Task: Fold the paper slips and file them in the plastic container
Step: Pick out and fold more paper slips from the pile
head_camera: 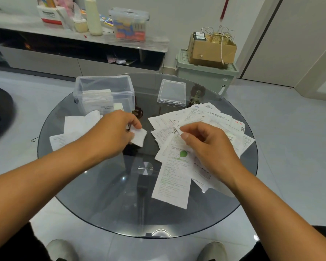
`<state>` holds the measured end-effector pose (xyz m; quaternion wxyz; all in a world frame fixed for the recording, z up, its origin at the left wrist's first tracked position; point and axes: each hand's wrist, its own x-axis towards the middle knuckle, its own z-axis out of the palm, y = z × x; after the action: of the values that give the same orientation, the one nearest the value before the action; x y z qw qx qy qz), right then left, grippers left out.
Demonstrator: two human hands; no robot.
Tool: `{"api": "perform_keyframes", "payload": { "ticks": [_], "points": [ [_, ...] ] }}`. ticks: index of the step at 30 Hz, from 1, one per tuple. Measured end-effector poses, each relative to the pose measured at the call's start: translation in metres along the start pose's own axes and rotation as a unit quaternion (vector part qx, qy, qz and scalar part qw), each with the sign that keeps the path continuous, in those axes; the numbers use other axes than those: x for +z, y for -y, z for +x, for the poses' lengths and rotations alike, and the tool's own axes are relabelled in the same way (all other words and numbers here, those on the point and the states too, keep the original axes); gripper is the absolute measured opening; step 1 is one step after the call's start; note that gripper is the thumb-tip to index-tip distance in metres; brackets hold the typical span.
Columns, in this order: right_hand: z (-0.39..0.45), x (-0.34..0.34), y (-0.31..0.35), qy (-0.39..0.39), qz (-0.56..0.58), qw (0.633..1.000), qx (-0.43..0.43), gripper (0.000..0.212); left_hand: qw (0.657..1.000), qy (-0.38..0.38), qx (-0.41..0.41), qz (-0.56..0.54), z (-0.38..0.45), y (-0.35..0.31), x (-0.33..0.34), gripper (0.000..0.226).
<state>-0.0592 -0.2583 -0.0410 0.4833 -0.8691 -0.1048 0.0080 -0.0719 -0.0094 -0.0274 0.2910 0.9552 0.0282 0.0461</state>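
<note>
Two hands work at mid-frame over a round glass bench (pixel 102 194). The left hand (pixel 113 134) has a narrow grip, thumb and fingers pinching a small folded slip (pixel 139 137) just left of centre. The right hand (pixel 209 142) has its grip pinched on the top edge of a loose sheet in the pile of unfolded slips (pixel 196 132) fanned across the right half of the bench. Behind the left hand, toward the upper left, stands the open plastic container (pixel 104 91), with folded slips already upright inside; its lid (pixel 171 93) lies apart, upper centre. A few white sheets (pixel 77 125) lie flat beneath the left wrist.

The folded slip looks ready for filing while the next sheet is being picked. To do it well, I would keep the fold pinched shut until it drops on edge beside the filed ones, and lift only one sheet from the pile, so that its neighbours do not slide off the glass.
</note>
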Motion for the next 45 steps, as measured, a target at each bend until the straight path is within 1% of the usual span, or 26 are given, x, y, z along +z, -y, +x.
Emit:
{"api": "perform_keyframes", "payload": {
  "ticks": [3,5,7,9,11,13,15,16,18,22,25,29,31,32,34,36,37,40,42,44,45],
  "points": [
    [-0.002,-0.003,-0.003,0.034,-0.046,0.998,0.015,0.013,0.992,-0.005,0.034,0.123,0.001,0.015,0.003,0.029],
    [-0.004,-0.007,-0.003,0.068,-0.074,0.995,0.017,0.019,0.979,-0.029,0.087,0.184,0.0,0.024,0.011,0.037],
    [-0.005,-0.012,-0.002,0.105,-0.117,0.987,0.014,0.031,0.965,-0.059,0.147,0.21,-0.002,0.024,0.015,0.042],
    [-0.006,-0.019,0.001,0.156,-0.147,0.976,0.028,0.044,0.962,-0.059,0.19,0.19,-0.006,0.014,0.018,0.036],
    [-0.005,-0.027,0.001,0.198,-0.177,0.964,0.03,0.055,0.965,-0.035,0.214,0.146,-0.009,0.004,0.021,0.032],
    [-0.004,-0.034,0.0,0.218,-0.211,0.953,0.025,0.065,0.953,-0.015,0.266,0.144,-0.013,-0.003,0.026,0.039],
    [-0.004,-0.039,0.0,0.216,-0.239,0.946,0.026,0.073,0.937,0.038,0.32,0.133,-0.016,-0.007,0.03,0.046],
    [-0.004,-0.041,-0.001,0.211,-0.251,0.945,0.026,0.075,0.931,0.072,0.337,0.123,-0.017,-0.01,0.031,0.045],
    [-0.003,-0.04,-0.002,0.197,-0.259,0.945,0.028,0.078,0.918,0.11,0.361,0.12,-0.017,-0.012,0.032,0.039],
    [-0.003,-0.031,-0.009,0.149,-0.261,0.954,0.002,0.076,0.916,0.134,0.36,0.117,-0.016,-0.012,0.037,0.038],
    [-0.007,-0.024,-0.007,0.136,-0.252,0.957,-0.042,0.065,0.921,0.133,0.349,0.113,-0.016,-0.013,0.038,0.038],
    [-0.018,-0.021,0.005,0.171,-0.283,0.936,-0.117,0.039,0.926,0.133,0.338,0.102,-0.014,-0.014,0.039,0.036],
    [-0.023,-0.019,0.009,0.194,-0.295,0.926,-0.131,0.031,0.938,0.136,0.307,0.084,-0.012,-0.01,0.041,0.035],
    [-0.025,-0.018,0.01,0.198,-0.29,0.927,-0.131,0.026,0.946,0.14,0.285,0.069,-0.011,-0.008,0.041,0.035],
    [-0.024,-0.017,0.008,0.19,-0.254,0.943,-0.099,0.021,0.959,0.146,0.241,0.02,-0.009,-0.007,0.04,0.035],
    [-0.022,-0.02,0.005,0.182,-0.22,0.958,-0.036,0.023,0.966,0.162,0.197,-0.044,-0.008,-0.01,0.035,0.03],
    [-0.021,-0.023,0.004,0.183,-0.212,0.96,-0.008,0.026,0.966,0.176,0.182,-0.061,-0.008,-0.012,0.032,0.031],
    [-0.02,-0.026,0.001,0.185,-0.193,0.963,0.044,0.034,0.952,0.24,0.184,-0.054,-0.006,-0.013,0.026,0.04],
    [-0.019,-0.022,0.0,0.174,-0.185,0.965,0.064,0.033,0.942,0.284,0.172,-0.048,-0.005,-0.015,0.02,0.04],
    [-0.019,-0.016,0.0,0.156,-0.185,0.967,0.074,0.025,0.942,0.299,0.139,-0.063,-0.005,-0.019,0.018,0.046],
    [-0.018,-0.013,0.0,0.146,-0.194,0.967,0.071,0.027,0.946,0.293,0.113,-0.076,-0.006,-0.021,0.02,0.053]
  ]
}}
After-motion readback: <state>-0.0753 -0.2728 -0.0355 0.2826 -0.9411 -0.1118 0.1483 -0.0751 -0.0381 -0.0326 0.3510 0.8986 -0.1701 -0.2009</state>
